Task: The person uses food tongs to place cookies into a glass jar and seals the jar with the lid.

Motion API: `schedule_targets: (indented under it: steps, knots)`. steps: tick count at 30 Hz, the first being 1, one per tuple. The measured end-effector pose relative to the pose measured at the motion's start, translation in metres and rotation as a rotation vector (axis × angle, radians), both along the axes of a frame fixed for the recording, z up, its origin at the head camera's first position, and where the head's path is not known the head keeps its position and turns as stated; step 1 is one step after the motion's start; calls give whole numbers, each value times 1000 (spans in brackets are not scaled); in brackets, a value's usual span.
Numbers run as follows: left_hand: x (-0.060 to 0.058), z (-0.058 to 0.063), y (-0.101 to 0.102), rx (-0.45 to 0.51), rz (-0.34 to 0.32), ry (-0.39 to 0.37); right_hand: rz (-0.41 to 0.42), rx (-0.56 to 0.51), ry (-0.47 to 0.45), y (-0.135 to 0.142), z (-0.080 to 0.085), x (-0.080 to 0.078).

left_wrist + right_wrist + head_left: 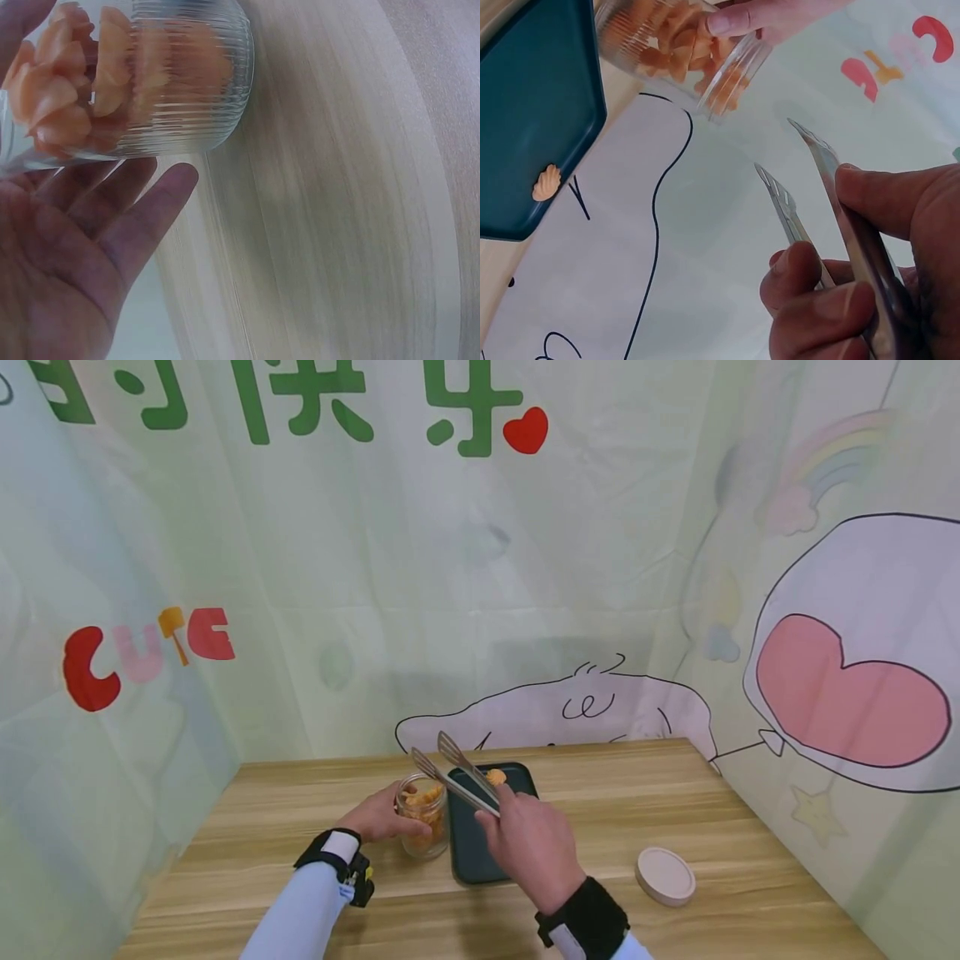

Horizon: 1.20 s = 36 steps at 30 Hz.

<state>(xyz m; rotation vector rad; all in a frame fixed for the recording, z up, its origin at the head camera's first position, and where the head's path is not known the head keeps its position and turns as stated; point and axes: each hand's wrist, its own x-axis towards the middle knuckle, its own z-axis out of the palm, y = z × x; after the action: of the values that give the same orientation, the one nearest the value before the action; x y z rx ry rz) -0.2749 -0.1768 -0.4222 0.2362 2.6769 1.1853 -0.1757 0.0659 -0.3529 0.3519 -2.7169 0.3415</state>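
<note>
My left hand (378, 817) grips a clear glass jar (431, 845), with the thumb across its near side and the fingers around the back. Orange shell-shaped snack pieces (60, 90) show through the jar's ribbed wall. Metal tongs (844, 217) are held in my right hand (536, 843), between thumb and fingers. Their slotted tips stand apart over the jar's mouth in the head view, with nothing between them. Right beside the jar lies a dark teal tray (471, 856), partly covered by the right hand. One snack piece (547, 183) sits near the tray's far end.
A pale round lid (666, 877) lies on the wooden table (600, 802), to the right of my right hand. Behind the table's far edge hangs a printed cloth backdrop (360, 610), which continues along both sides.
</note>
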Motion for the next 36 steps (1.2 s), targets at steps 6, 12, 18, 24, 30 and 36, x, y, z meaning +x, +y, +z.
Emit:
schedule_targets:
  steps: [6, 12, 18, 24, 30, 36]
  knots:
    - [1, 1, 0, -9, -6, 11, -19, 4, -16, 3, 0, -1]
    - [1, 0, 0, -4, -2, 10, -26, 0, -17, 3, -1, -2]
    - [0, -1, 0, 1, 3, 2, -29, -2, 24, 7, -4, -5]
    - [-1, -1, -1, -19, -4, 14, -58, 0, -5, 16, -9, -13]
    - [-2, -2, -2, -27, -10, 22, -82, -2, 8, 22, -14, -22]
    - [-6, -6, -2, -23, -9, 20, -109, -2, -4, 32, -21, -31]
